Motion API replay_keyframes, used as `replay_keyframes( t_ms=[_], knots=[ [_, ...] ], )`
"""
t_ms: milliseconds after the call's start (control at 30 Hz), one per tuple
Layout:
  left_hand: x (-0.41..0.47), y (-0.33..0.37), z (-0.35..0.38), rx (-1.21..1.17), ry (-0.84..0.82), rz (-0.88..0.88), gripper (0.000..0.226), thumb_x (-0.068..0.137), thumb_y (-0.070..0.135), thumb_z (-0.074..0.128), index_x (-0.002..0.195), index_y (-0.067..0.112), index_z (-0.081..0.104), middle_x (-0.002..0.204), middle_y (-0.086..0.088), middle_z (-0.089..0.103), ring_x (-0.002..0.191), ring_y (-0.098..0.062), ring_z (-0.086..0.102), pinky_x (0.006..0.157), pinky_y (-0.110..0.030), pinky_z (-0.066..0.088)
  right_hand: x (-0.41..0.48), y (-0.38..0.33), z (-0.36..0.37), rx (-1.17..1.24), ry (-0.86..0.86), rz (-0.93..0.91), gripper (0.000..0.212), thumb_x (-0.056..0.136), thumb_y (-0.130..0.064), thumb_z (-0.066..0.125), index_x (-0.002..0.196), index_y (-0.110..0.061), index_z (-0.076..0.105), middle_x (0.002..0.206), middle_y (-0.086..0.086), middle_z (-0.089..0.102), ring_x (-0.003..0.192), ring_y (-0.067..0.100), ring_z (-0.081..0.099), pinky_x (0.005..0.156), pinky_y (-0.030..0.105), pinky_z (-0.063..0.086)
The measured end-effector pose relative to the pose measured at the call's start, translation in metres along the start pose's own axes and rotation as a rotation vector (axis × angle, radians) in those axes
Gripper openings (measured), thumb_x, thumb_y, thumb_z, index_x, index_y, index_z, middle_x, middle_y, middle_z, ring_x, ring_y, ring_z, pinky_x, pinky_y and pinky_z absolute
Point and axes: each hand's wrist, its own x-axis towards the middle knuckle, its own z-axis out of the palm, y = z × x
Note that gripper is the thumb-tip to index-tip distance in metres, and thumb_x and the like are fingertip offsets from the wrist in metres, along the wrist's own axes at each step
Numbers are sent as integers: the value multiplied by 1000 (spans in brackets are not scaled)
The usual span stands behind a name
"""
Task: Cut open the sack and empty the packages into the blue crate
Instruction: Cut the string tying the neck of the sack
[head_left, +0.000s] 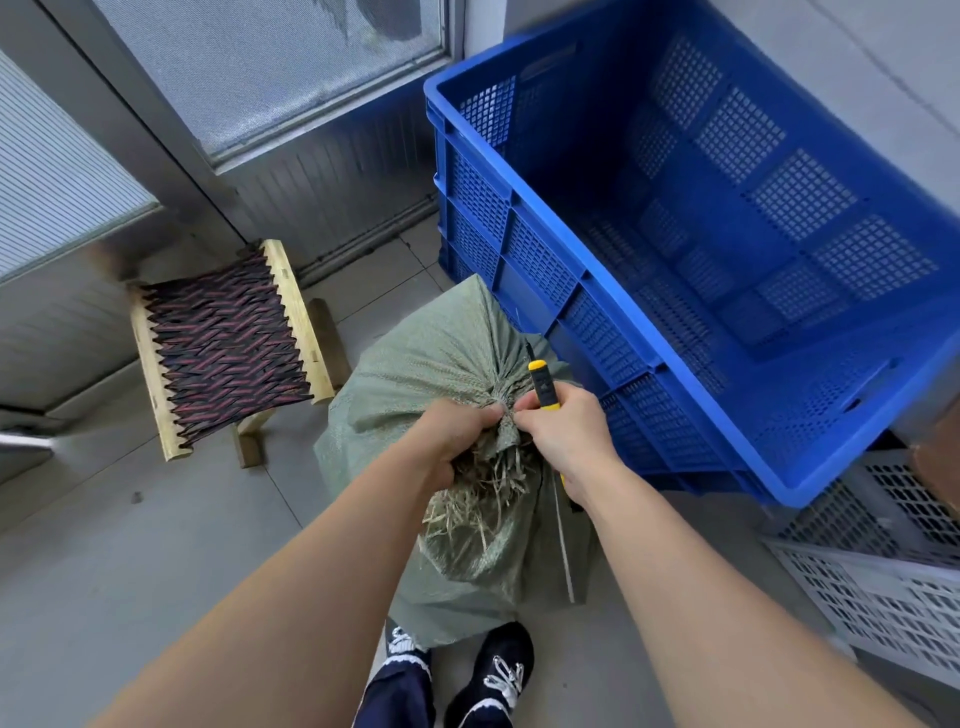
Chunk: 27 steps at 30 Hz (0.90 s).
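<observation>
We find the left hand gripping the sack neck, the right hand beside it holding the knife; blue crate lies right.

The sack is coarse woven plastic cloth, matt grey-green, with a frayed, stringy fringe at its gathered neck. The crate is smooth, slightly glossy blue plastic with perforated grid walls, and the knife has a glossy yellow and black plastic handle. The stool has a pale bare-wood frame and a seat of woven red and black strapping; the floor is matt grey tile.
</observation>
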Motion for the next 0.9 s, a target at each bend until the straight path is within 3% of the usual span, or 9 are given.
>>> replay_keyframes(
  t_ms=[67, 167, 333, 400, 500, 567, 667, 767, 900],
  knots=[
    [0, 0, 1, 9, -5, 10, 13, 88, 12, 66, 79, 5, 59, 76, -17, 64, 63, -25, 61, 75, -46, 56, 0, 2, 0, 11, 1, 3, 19, 78, -7, 66, 67, -22, 62, 72, -3, 60, 72, 17, 57, 69, 34, 48],
    [2, -5, 4, -34, 20, 120, 24, 90, -1, 58, 74, 14, 49, 65, -11, 58, 53, -20, 55, 55, -31, 51, 2, 6, 1, 15, 17, 13, 17, 76, -9, 66, 67, -23, 62, 74, 1, 64, 83, 30, 65, 79, 45, 53],
    [3, -14, 5, 64, 137, 357, 29, 86, -2, 63, 81, 24, 51, 71, -5, 51, 52, -19, 45, 51, -32, 40, 1, 6, 0, 6, 17, -14, 15, 76, -12, 66, 68, -25, 63, 78, 1, 65, 84, 28, 65, 81, 50, 56],
    [2, -16, 5, 72, 164, 399, 30, 85, -1, 65, 81, 26, 53, 73, -5, 52, 55, -21, 46, 53, -35, 41, 0, 7, 0, 5, 21, -23, 14, 78, -14, 67, 70, -25, 63, 80, 0, 65, 84, 27, 65, 81, 50, 56],
    [2, -18, 5, 18, 202, 388, 30, 82, -5, 65, 79, 22, 53, 80, -11, 58, 64, -25, 49, 58, -40, 42, -5, 12, -5, -150, 24, -112, 8, 80, -30, 67, 77, -26, 61, 80, -2, 64, 81, 24, 63, 76, 42, 55],
    [3, -19, 4, -29, 223, 370, 31, 81, -8, 64, 77, 20, 51, 80, -11, 60, 60, -22, 48, 54, -35, 39, -14, 13, -11, -325, 37, -183, 24, 83, -48, 62, 85, -24, 58, 82, -3, 62, 80, 22, 59, 70, 35, 49],
    [2, -20, 6, -74, 258, 363, 32, 80, -6, 68, 76, 20, 50, 75, -7, 58, 54, -18, 44, 52, -31, 37, -29, 14, -16, -428, 43, -230, 49, 82, -72, 46, 82, -24, 54, 80, -5, 61, 78, 21, 59, 69, 37, 47],
    [0, -18, 10, -120, 250, 355, 31, 81, -6, 67, 75, 20, 50, 75, -8, 59, 55, -19, 49, 55, -33, 42, -37, 19, -17, -521, 56, -266, 53, 85, -74, 36, 78, -23, 49, 77, -3, 61, 76, 24, 60, 69, 38, 47],
    [1, -18, 11, -167, 265, 318, 31, 81, -6, 66, 75, 22, 51, 93, -23, 67, 73, -27, 58, 68, -44, 50, -42, 25, -20, -664, 80, -331, 52, 85, -75, 32, 75, -25, 43, 74, -1, 60, 70, 24, 58, 60, 35, 41]
  ],
)
